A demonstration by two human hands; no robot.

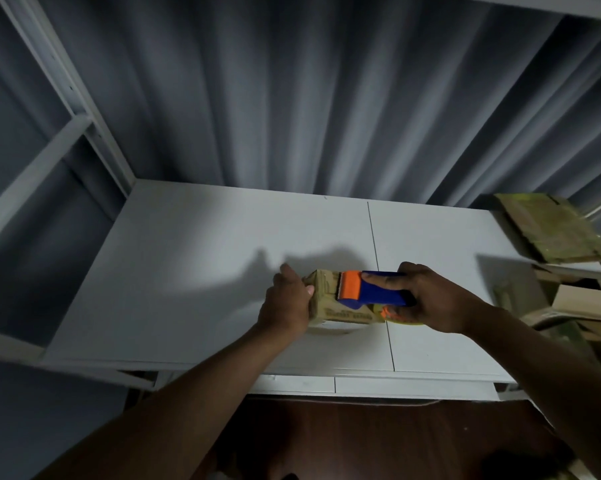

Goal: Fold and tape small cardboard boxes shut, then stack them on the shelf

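A small brown cardboard box (340, 315) lies on the white shelf board (188, 271), near its front edge. My left hand (287, 303) grips the box's left end, thumb on top. My right hand (427, 299) holds a blue and orange tape dispenser (368, 291) pressed on the box's top, its serrated orange end pointing left. A yellowish tape roll shows under the right hand, partly hidden.
A pile of flattened cardboard boxes (555, 230) leans at the right end of the shelf, with more cardboard (583, 306) below it. A white metal upright (74, 109) frames the left side. Grey curtain hangs behind. Dark floor lies below the shelf front.
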